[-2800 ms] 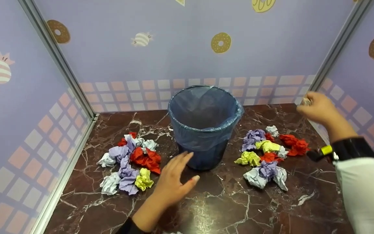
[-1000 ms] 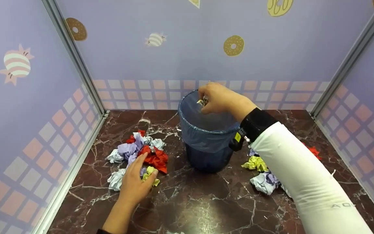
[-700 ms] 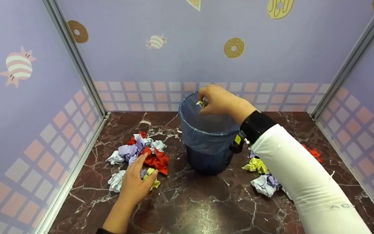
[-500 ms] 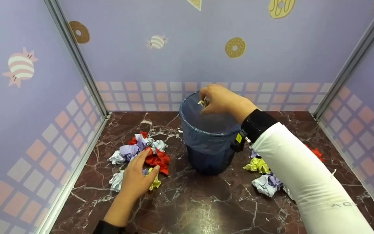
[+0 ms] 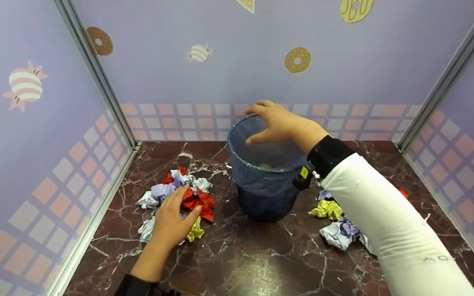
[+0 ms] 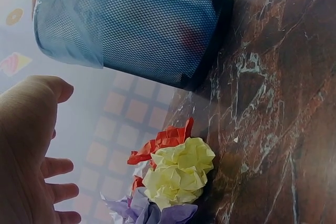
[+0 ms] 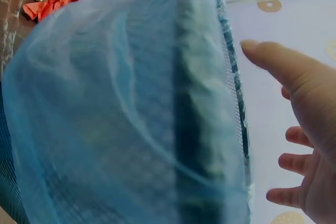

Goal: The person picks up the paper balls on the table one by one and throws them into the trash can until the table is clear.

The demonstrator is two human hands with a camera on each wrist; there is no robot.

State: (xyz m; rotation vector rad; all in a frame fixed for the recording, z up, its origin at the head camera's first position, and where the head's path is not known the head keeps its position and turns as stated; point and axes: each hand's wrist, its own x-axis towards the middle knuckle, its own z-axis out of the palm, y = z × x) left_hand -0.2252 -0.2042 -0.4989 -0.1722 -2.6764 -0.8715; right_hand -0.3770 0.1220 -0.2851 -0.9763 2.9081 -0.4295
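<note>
My right hand [image 5: 276, 123] is spread above the mouth of a dark mesh wastebasket [image 5: 266, 201] lined with a translucent blue bag [image 5: 257, 179]. Nothing is between its fingers, as the right wrist view also shows. A faint pale yellowish spot shows low inside the rim. On the left, my left hand [image 5: 171, 228] hovers with loose, parted fingers over a heap of crumpled paper: a red ball [image 5: 200, 203], a yellow ball [image 5: 196, 231], a purple ball [image 5: 163, 191] and white ones. That hand holds nothing and partly hides the heap; the yellow ball [image 6: 181, 171] shows clearly in the left wrist view.
Right of the wastebasket lies another heap, with a yellow paper ball [image 5: 327, 209] and a white one [image 5: 335, 235], partly covered by my right sleeve [image 5: 389, 222]. Patterned panels [image 5: 220, 74] enclose the dark marbled tabletop [image 5: 237, 263] at the back and sides.
My right hand came from the far right to above the wastebasket with a small crumpled piece, then spread its fingers and released it. My left hand moved left to the heap and has stayed there.
</note>
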